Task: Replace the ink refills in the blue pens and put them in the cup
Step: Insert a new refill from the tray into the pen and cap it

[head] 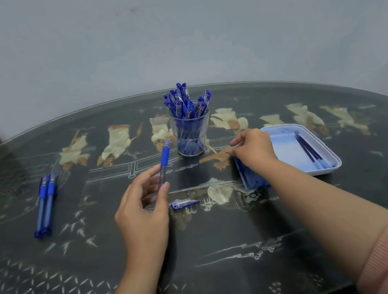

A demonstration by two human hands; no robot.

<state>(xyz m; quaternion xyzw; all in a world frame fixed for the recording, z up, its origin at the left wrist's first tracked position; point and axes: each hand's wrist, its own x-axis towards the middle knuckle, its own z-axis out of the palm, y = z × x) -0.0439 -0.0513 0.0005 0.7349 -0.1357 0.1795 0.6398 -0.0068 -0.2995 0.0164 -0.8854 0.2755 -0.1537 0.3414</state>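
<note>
The blue pen [164, 159] is held above the table [229, 243], pinched at its lower barrel between the thumb and fingertips of the left hand [141, 207], with its long axis running up and away from the person and its rubber grip end uppermost, leaning slightly right towards the cup [192, 142]. Its cap [184, 203] is seen lying flat on the table just below and to the right of that hand. Whether a refill sits inside the barrel cannot be told. The coming move is judged to turn on the stack of refills [252, 180], which lies to the right of the pen, just beside the near left edge of the white tray [327, 150], its long axis running roughly towards and away from the person. The right hand [254, 151] is much the nearer: it is laid over the far end of the stack with the fingers bent down onto it, though whether a single refill is pinched cannot be made out. A few loose refills [310, 150] are seen inside the tray. The cup, already crowded with capped pens, stands beyond and between the two hands, and nothing is seen between the pen and it. Two more pens [44, 207] lie side by side well to the left, nearer the left hand.
</note>
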